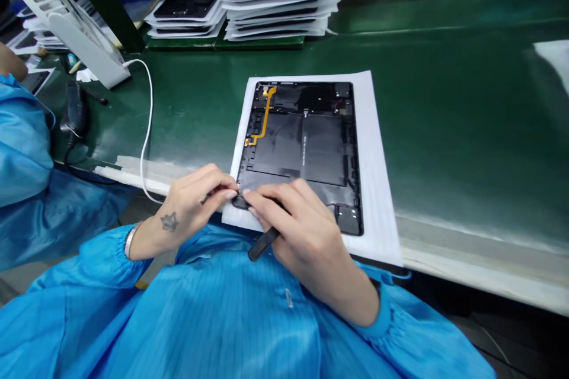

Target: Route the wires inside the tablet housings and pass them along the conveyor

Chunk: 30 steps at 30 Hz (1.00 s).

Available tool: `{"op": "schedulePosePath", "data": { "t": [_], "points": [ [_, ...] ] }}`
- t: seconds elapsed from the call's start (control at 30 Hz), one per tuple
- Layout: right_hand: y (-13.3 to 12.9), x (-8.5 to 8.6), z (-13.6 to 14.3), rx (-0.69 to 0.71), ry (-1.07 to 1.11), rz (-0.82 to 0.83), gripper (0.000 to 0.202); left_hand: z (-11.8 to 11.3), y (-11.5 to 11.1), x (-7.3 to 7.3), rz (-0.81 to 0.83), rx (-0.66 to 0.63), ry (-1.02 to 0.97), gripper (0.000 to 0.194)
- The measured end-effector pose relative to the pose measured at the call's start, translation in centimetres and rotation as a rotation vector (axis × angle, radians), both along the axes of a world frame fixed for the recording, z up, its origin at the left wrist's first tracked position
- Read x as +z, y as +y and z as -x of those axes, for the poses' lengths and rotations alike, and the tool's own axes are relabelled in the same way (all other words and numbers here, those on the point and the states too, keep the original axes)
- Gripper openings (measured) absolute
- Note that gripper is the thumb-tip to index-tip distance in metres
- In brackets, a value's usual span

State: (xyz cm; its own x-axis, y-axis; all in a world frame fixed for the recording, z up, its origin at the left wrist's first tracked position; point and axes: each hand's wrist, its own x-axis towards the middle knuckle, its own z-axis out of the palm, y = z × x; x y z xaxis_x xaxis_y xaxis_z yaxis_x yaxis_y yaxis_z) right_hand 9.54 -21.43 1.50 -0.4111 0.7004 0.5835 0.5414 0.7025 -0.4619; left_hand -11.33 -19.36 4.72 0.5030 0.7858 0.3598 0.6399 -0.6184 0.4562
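An opened black tablet housing (284,142) lies on a white foam sheet (382,189) in front of me. An orange flex cable (267,115) runs along its upper left part. At the housing's lower left corner, my left hand (195,204) pinches with thumb and index finger; whatever is between the fingertips is too small to make out. My right hand (302,225) is closed around a black tool (263,244), its handle sticking out below the palm. The fingertips of that hand touch the same corner, close beside the left ones.
Stacks of housings between white sheets (284,0) stand at the back, with a lower stack (189,6) beside them. A white fan-like device (82,41) with a white cable (149,118) is at the left. Another person's blue sleeve (22,130) shows at the left edge.
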Motion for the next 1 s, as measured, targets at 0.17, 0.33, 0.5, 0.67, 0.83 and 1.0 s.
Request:
{"op": "schedulePosePath", "data": {
  "t": [0.17, 0.33, 0.5, 0.67, 0.83, 1.0],
  "points": [
    [0.1, 0.1, -0.5, 0.079, -0.067, -0.022, 0.029, 0.7, 0.2, -0.3, -0.151, -0.104, 0.191, 0.010],
    [0.3, 0.2, -0.2, 0.079, -0.135, -0.044, 0.032, 0.9, 0.1, -0.1, -0.218, -0.169, 0.312, 0.012],
    [0.2, 0.2, -0.1, 0.050, -0.209, -0.055, 0.036, 1.1, 0.1, 0.1, -0.234, -0.164, 0.289, 0.010],
    [0.2, 0.2, 0.0, 0.049, -0.207, -0.076, 0.033, 1.8, -0.7, -1.0, -0.241, -0.072, 0.143, 0.020],
    [0.3, 0.1, 0.2, 0.030, -0.267, -0.129, 0.038, 2.5, -1.3, -1.8, -0.287, -0.151, 0.167, 0.036],
    [0.3, 0.1, 0.3, 0.027, -0.262, -0.110, 0.031, 2.3, -1.3, -0.9, -0.383, -0.217, 0.308, 0.040]
  ]
}}
